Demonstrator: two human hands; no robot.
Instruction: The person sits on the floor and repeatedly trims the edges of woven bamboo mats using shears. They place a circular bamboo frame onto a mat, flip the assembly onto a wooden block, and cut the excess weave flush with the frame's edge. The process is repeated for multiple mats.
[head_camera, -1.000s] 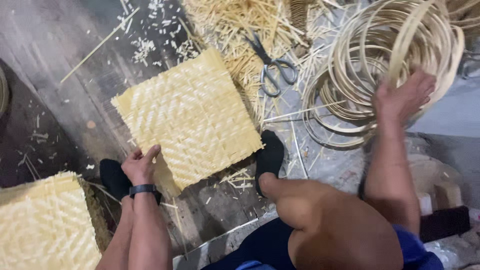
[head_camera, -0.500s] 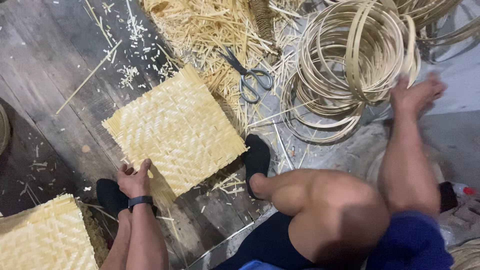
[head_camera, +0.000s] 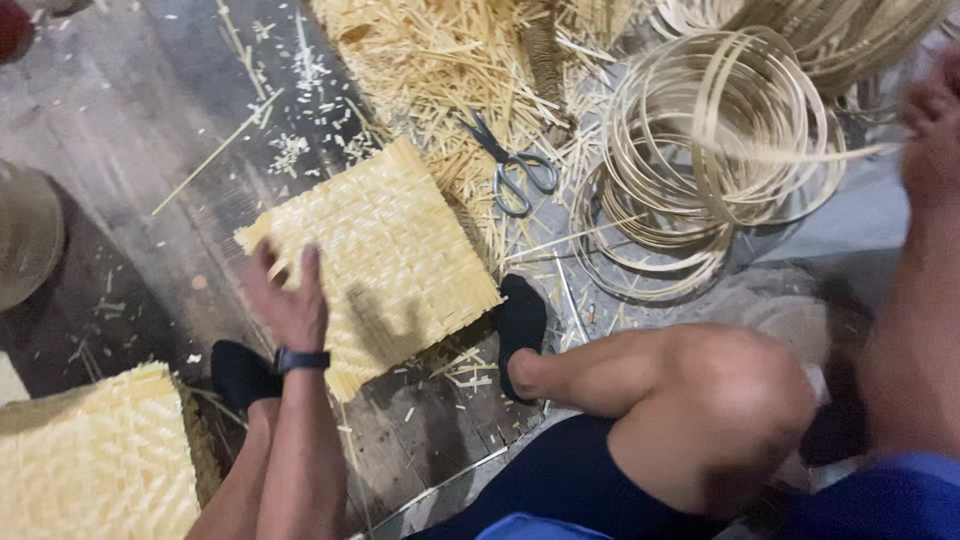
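The person sits on the wooden floor (head_camera: 130, 120) with a square woven mat (head_camera: 390, 260) lying flat between their two dark-socked feet. The left hand (head_camera: 290, 300) hovers over the mat's near-left corner, its fingers (head_camera: 309, 268) spread and holding nothing; the mat sits right under and just beyond them. The right hand (head_camera: 935, 120) is out at the far right, blurred, and seems to be pinching one thin bamboo strip (head_camera: 800, 155) pulled from the coil of strips (head_camera: 715, 150). I cannot tell exactly how those fingers close.

To my eye, the step goes best if the left hand comes flat onto the mat to pin it, so the weave does not shift. The strip should be drawn clear of the coil slowly, or the loops may tangle. The scissors (head_camera: 515, 170) lie beyond the mat, between both hands. A second woven mat (head_camera: 90, 460) sits below the left wrist.
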